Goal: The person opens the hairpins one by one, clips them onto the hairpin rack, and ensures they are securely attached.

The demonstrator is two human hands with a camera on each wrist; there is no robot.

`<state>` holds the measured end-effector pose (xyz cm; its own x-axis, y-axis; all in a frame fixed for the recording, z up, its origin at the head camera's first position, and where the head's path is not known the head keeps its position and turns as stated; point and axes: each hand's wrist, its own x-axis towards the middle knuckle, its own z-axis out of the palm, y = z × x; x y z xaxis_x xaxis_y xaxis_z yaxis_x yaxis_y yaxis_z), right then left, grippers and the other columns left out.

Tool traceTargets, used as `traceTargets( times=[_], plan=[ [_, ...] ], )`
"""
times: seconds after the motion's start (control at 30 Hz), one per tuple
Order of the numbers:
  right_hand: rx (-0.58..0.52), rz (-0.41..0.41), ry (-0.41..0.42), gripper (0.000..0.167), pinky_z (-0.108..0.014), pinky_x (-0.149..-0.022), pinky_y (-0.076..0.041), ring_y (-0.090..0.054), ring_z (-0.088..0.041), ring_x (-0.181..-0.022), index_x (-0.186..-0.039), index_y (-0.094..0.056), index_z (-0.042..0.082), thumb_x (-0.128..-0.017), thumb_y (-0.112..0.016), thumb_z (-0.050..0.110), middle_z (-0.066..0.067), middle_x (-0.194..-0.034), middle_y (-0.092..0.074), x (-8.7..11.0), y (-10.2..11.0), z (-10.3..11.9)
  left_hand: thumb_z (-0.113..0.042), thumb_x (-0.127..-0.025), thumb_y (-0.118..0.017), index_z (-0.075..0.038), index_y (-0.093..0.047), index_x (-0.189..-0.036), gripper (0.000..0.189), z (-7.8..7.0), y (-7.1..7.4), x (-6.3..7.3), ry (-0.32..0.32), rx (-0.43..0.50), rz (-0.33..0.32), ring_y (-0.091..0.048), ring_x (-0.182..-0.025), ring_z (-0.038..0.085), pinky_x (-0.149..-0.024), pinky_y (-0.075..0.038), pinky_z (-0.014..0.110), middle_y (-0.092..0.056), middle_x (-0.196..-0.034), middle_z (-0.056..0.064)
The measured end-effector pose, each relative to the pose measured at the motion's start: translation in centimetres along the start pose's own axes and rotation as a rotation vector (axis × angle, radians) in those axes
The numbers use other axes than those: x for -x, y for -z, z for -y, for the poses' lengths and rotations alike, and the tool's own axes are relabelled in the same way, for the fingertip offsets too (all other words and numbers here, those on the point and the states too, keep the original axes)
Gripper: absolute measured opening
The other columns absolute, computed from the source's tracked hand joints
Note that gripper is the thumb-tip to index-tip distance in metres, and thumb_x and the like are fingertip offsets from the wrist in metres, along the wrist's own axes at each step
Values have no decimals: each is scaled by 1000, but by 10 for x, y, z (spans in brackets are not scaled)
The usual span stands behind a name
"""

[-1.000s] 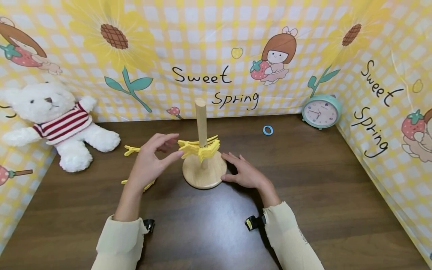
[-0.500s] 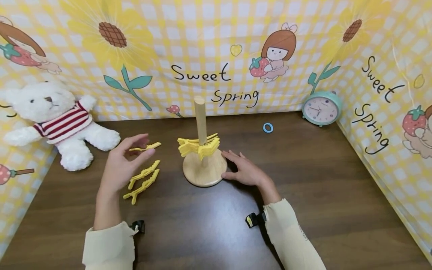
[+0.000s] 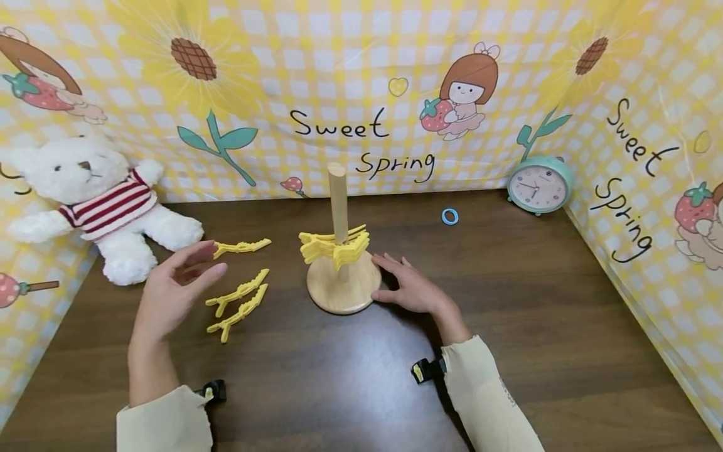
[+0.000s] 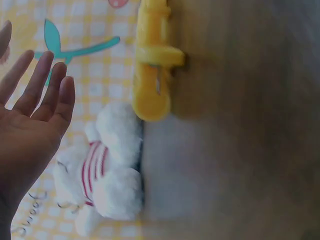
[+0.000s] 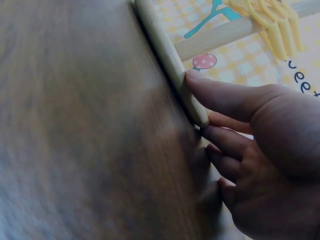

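My left hand (image 3: 172,292) is at the left with fingers slightly bent and nothing held; its fingertips overlap the end of the farthest loose yellow alligator hair clip (image 3: 245,247). Nearer lie two more such hair clips, the middle one (image 3: 241,290) and the nearest one (image 3: 243,315). In the left wrist view, a yellow clip (image 4: 152,95) appears apart from the fingers. A wooden stand (image 3: 337,298) has an upright post with several yellow clips (image 3: 350,252) gathered around it low down. My right hand (image 3: 415,290) holds the base's right edge, thumb and fingers at the rim (image 5: 167,55).
A white teddy bear (image 3: 110,204) in a striped sweater leans at the back left. A blue ring (image 3: 449,216) lies behind the stand to the right, and a mint alarm clock (image 3: 539,186) stands at the back right. Yellow checked cloth (image 3: 316,75) walls the table.
My left hand has moved left and toward me, away from the clips on the post, bringing the loose clips into view. One loose clip shifted slightly. The right hand stays at the base.
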<state>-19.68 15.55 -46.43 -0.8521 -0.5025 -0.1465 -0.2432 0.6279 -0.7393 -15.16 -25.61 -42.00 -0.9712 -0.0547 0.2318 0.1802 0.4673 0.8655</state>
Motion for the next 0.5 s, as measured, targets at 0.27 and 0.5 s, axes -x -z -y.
traceTargets(
  times=[0.27, 0.5],
  plan=[
    [-6, 4, -5, 79, -50, -123, -8, -14, -26, -154, -159, -35, 12, -94, -76, 28, -10, -164, -28, 0, 1, 0, -31, -96, -73, -7, -53, -147, 60, 22, 9, -15, 160, -46, 64, -54, -124, 13, -88, -43, 9, -60, -134, -2],
    [3, 1, -5, 78, -50, -123, -7, -14, -25, -154, -159, -35, 12, -94, -75, 28, -10, -164, -29, -1, 1, -2, -46, -96, -69, -2, -44, -152, 75, 32, 14, -35, 249, -144, 139, -42, -136, 47, -106, -39, 59, -41, -153, 25]
  ],
)
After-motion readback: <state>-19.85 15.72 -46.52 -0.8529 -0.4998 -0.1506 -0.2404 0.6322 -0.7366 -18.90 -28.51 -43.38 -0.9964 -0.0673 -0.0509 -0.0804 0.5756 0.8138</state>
